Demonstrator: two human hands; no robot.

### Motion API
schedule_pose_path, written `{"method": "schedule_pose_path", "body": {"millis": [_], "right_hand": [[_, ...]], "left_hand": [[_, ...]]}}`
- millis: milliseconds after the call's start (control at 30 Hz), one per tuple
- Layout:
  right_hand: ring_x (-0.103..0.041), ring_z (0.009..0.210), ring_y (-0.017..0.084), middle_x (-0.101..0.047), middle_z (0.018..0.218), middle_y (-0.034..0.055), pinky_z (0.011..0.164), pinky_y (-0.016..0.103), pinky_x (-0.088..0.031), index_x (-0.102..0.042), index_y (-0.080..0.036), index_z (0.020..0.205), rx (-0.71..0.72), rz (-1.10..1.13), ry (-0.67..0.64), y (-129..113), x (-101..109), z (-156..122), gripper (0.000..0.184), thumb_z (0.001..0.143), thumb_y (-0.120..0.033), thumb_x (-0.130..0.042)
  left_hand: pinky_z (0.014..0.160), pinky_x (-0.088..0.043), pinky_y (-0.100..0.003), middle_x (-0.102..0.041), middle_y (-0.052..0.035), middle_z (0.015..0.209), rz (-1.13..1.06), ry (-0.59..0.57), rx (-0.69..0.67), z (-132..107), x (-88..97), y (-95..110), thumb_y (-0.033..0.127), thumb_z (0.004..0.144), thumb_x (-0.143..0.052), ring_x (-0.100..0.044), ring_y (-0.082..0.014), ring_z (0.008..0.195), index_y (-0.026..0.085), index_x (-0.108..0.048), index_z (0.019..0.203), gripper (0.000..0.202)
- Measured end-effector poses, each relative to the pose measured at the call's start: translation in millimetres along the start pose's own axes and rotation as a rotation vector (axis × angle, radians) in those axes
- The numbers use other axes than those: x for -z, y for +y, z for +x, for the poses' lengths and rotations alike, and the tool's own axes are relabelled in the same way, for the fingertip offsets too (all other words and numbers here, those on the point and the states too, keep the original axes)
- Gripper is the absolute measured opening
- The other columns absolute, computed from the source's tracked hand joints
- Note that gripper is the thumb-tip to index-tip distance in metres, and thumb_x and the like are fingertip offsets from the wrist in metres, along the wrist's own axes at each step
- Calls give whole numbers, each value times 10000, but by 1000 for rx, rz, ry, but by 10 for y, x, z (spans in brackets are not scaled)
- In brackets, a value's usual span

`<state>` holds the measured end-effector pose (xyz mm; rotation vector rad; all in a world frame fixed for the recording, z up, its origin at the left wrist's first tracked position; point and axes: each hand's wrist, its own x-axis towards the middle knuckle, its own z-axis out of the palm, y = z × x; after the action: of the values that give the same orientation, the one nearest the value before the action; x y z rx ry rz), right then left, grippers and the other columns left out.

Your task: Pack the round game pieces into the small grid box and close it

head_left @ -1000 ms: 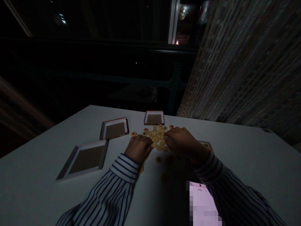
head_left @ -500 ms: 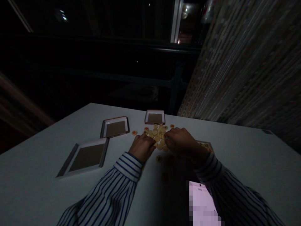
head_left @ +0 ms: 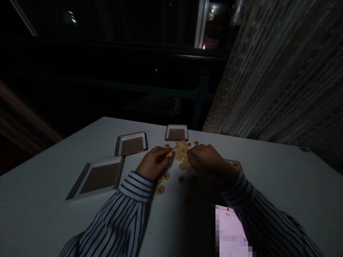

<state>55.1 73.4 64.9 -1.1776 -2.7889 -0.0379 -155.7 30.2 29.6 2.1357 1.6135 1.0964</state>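
Observation:
Round wooden xiangqi pieces (head_left: pixel 178 157) lie in a loose heap near the table's middle, many with blank sides up. At the heap's left edge, my left hand (head_left: pixel 153 162) has its thumb and fingers closed about a pale xiangqi piece (head_left: pixel 169 154). My right hand (head_left: pixel 207 159) is curled at the heap's right side, fingertips against the pieces; what lies between them is hidden. Nearer me are a red-marked piece (head_left: pixel 160 190) and dark-marked pieces (head_left: pixel 165 175), one of them (head_left: pixel 181 179) lying apart. More pieces (head_left: pixel 235 165) sit in a tray partly behind my right wrist.
Three shallow trays stand on the white table (head_left: pixel 270 178): a large one (head_left: pixel 117 184) at left, a smaller one (head_left: pixel 146 142) beyond it, and another (head_left: pixel 176 140) behind the heap. A blurred-out bright screen (head_left: pixel 232 232) lies by my right forearm. A string curtain (head_left: pixel 252 82) hangs at right.
My left hand has shifted left and slightly away from me, bringing marked pieces near its wrist into view and covering one at the far left. My right hand has hardly moved.

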Motion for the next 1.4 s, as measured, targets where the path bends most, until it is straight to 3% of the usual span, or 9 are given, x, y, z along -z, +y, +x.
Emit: {"method": "schedule_pose_path", "body": {"millis": [200, 467, 667, 867, 1033, 1267, 1400], "right_hand": [[-516, 951, 211, -606, 1011, 60, 770, 339, -329, -557, -210, 1025, 4, -9, 3, -8, 11, -4, 269, 844, -318, -389], [-523, 942, 212, -615, 998, 61, 754, 330, -333, -563, -205, 1006, 20, -2, 38, -18, 11, -8, 250, 835, -299, -407], [-522, 963, 212, -608, 1028, 71, 770, 333, -337, -557, -204, 1039, 32, 6, 46, -25, -21, 7, 267, 838, -287, -402], [-531, 960, 212, -623, 991, 74, 767, 333, -343, -578, -194, 1016, 45, 16, 94, -48, -36, 9, 261, 844, -274, -399], [-527, 973, 201, -620, 1018, 83, 770, 329, -347, -573, -177, 1036, 80, 62, 174, -79, -59, 8, 265, 844, -263, -411], [-512, 962, 193, -612, 1016, 80, 818, 338, -327, -561, -154, 1026, 191, 118, 250, -233, -14, 96, 249, 842, -278, -447], [-501, 952, 193, -606, 1000, 83, 799, 326, -330, -556, -151, 1026, 251, 155, 239, -364, 76, 184, 278, 851, -342, -451]], "left_hand": [[879, -428, -348, -616, -83, 979, -165, -7, 80, -5, -19, 11, 322, 755, -534, -563, -194, 953, 167, -634, 1013, 318], [797, -468, -346, -658, -95, 975, -603, -28, 393, -7, -21, 108, 383, 712, -599, -605, -201, 862, 133, -623, 1010, 390], [760, -494, -316, -655, -88, 994, -859, 17, 516, -3, -32, 131, 367, 630, -684, -634, -163, 773, 139, -627, 974, 417], [700, -512, -268, -672, -80, 917, -906, 53, 535, -2, -39, 105, 320, 624, -702, -647, -153, 737, 137, -638, 920, 354], [688, -525, -235, -663, -81, 966, -1001, 72, 574, 5, -2, 92, 228, 657, -687, -658, -162, 773, 143, -630, 897, 261], [667, -536, -209, -687, -59, 826, -1047, 13, 669, 17, 142, 136, 113, 714, -616, -663, -141, 719, 131, -609, 905, 193], [724, -538, -267, -686, -57, 800, -1038, -50, 648, -2, 219, 137, 128, 715, -619, -658, -134, 680, 134, -604, 915, 201]]}}
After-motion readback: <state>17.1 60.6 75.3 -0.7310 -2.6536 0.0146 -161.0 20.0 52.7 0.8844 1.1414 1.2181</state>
